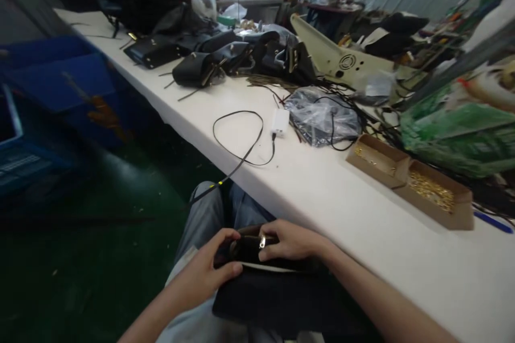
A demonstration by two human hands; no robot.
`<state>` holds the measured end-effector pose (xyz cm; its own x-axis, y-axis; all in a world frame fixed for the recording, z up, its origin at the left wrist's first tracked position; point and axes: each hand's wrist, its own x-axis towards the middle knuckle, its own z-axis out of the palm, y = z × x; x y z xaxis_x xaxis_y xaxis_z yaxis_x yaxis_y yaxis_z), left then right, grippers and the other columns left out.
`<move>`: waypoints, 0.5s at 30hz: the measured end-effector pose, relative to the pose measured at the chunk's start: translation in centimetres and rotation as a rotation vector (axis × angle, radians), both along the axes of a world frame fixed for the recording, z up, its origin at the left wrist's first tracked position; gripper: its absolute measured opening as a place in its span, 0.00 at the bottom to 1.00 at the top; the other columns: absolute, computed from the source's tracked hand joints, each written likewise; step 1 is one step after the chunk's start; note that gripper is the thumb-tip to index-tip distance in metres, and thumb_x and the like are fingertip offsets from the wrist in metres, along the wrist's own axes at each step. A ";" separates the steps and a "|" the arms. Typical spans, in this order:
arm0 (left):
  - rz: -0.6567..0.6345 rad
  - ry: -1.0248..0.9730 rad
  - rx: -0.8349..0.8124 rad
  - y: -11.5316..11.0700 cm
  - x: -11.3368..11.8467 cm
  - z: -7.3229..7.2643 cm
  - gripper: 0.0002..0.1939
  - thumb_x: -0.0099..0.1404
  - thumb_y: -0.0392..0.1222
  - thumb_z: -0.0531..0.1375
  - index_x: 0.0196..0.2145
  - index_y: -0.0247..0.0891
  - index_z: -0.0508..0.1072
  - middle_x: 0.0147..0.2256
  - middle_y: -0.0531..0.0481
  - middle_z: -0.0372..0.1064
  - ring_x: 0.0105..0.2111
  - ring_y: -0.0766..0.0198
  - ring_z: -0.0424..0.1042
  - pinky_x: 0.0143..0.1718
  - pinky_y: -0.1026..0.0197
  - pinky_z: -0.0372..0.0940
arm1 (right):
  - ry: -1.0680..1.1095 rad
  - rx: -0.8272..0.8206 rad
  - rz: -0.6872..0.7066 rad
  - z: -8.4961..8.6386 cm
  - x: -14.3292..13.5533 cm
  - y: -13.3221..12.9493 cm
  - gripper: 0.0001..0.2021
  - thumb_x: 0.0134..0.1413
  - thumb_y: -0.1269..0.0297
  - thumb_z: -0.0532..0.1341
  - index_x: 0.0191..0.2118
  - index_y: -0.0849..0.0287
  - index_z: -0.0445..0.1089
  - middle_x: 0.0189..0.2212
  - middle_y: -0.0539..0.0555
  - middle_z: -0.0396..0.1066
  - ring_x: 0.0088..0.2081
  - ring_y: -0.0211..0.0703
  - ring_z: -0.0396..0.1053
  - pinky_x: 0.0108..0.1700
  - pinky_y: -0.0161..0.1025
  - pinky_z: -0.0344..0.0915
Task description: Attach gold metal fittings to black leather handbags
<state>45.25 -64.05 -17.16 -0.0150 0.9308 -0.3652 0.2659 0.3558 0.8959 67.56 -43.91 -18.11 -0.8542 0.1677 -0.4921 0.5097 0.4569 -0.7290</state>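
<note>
A black handbag (273, 300) lies across my lap with its mouth facing up and a pale edge showing along it. My left hand (209, 268) grips the bag's left end, thumb on the near side and fingers at the opening. On the far rim, my right hand (287, 241) pinches the bag beside a small shiny metal clasp (262, 241). Whether the fingers hold the clasp itself or only the material around it is hard to see. The inside of the bag is dark.
Beside me runs a long white table (322, 182). On it are a white power bank (280, 122) with a cable, a see-through plastic bag (322, 115), cardboard trays (378, 171) of gold-coloured fittings and a blue pen (493, 221). Several black handbags (193, 69) stand farther back. Blue crates (60, 86) are left.
</note>
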 end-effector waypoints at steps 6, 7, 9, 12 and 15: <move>0.033 -0.113 0.035 -0.9 0.6 -0.5 0.17 0.71 0.48 0.66 0.56 0.46 0.75 0.68 0.43 0.67 0.67 0.46 0.68 0.66 0.51 0.66 | 0.130 0.231 0.087 -0.2 -0.6 -2.0 0.21 0.60 0.67 0.69 0.58 0.54 0.73 0.47 0.54 0.82 0.44 0.47 0.77 0.40 0.35 0.61; 0.038 -0.147 0.029 -1.1 0.5 -0.9 0.17 0.71 0.48 0.67 0.56 0.45 0.75 0.70 0.43 0.65 0.70 0.46 0.65 0.67 0.51 0.65 | 0.170 0.270 0.133 -0.2 -0.7 -2.3 0.20 0.60 0.69 0.66 0.58 0.55 0.72 0.49 0.55 0.81 0.45 0.47 0.77 0.40 0.36 0.61; 0.053 -0.226 -0.001 -1.2 0.3 -1.5 0.20 0.70 0.48 0.68 0.57 0.46 0.74 0.69 0.42 0.65 0.69 0.46 0.66 0.66 0.50 0.67 | 0.225 0.317 0.193 -0.4 -0.9 -2.5 0.14 0.60 0.70 0.64 0.51 0.56 0.74 0.47 0.56 0.81 0.42 0.45 0.76 0.38 0.36 0.59; 0.071 -0.298 -0.023 -0.8 0.2 -2.3 0.27 0.69 0.50 0.70 0.61 0.45 0.71 0.66 0.42 0.69 0.67 0.46 0.69 0.64 0.50 0.71 | 0.241 0.287 0.190 -0.8 -0.8 -2.2 0.01 0.59 0.69 0.64 0.35 0.58 0.72 0.33 0.51 0.77 0.31 0.39 0.68 0.33 0.36 0.55; 0.082 -0.283 -0.033 0.1 0.3 -2.5 0.26 0.75 0.55 0.65 0.64 0.44 0.69 0.63 0.42 0.73 0.64 0.48 0.73 0.65 0.49 0.70 | 0.236 0.166 0.133 -1.3 -0.5 -1.5 0.06 0.55 0.70 0.65 0.29 0.58 0.68 0.25 0.45 0.66 0.26 0.35 0.60 0.31 0.35 0.53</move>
<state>45.55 -63.91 -19.66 0.0175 0.9183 -0.3955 -0.0238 0.3959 0.9180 67.04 -45.45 -19.40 -0.9613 0.1083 -0.2534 0.2634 0.6309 -0.7298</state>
